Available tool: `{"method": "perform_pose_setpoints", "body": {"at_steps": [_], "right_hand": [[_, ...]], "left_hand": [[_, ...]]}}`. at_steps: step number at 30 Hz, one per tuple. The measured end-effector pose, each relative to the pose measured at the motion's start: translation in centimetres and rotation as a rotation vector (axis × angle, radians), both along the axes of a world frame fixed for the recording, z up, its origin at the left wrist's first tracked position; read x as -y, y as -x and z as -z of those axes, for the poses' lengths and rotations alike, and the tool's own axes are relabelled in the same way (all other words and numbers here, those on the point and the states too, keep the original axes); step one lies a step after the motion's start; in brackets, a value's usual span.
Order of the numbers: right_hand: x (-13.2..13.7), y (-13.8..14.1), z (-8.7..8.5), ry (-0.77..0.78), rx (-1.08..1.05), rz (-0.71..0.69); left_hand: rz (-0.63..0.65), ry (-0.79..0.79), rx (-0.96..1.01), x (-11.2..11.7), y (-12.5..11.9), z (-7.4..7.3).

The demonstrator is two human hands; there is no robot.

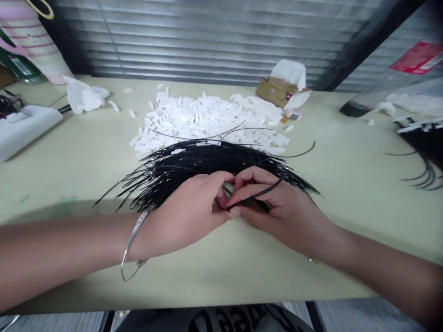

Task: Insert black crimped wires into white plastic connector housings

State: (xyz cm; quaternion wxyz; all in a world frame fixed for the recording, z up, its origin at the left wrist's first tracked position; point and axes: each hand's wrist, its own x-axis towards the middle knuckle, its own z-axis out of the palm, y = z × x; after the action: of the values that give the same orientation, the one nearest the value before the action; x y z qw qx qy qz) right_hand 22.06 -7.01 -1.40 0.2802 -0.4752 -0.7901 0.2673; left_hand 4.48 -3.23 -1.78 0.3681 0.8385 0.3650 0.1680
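My right hand (277, 203) is closed in a pinch on a black wire (261, 192), which loops back over its fingers. Against its fingertips, my left hand (190, 207) is also closed, thumb and forefinger meeting near the wire's end. Whatever sits between the left fingertips is hidden. Just behind both hands lies a thick bundle of black wires (173, 170) with small shiny metal tips. Beyond the bundle spreads a heap of small white plastic pieces (197, 115); a few of them lie on the wires.
At the left stand a white power strip (31, 124), crumpled tissue (83, 94) and a striped tumbler (38, 41). A small torn cardboard box (277, 90) is at the back. On the right are a clear bottle (380, 87) and more black wires (425, 157) with white ends. Window blinds (207, 41) rise behind the table.
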Motion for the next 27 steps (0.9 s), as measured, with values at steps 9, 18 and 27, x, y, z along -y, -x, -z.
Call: {"method": "perform_pose_setpoints", "body": {"at_steps": [9,18,27], "right_hand": [[-0.7,-1.0,-0.9,0.124,-0.318,0.151],[-2.0,-2.8,-1.9,0.249,-0.321,0.212],[-2.2,-5.7,-3.6,0.202,0.088,0.187]], "left_hand": [[0.019,-0.025,0.090,0.1,0.8,-0.6],[-0.256,0.612,0.492,-0.4,1.1,-1.9],[-0.312,0.761,0.786,-0.9,1.2,-1.6]]}}
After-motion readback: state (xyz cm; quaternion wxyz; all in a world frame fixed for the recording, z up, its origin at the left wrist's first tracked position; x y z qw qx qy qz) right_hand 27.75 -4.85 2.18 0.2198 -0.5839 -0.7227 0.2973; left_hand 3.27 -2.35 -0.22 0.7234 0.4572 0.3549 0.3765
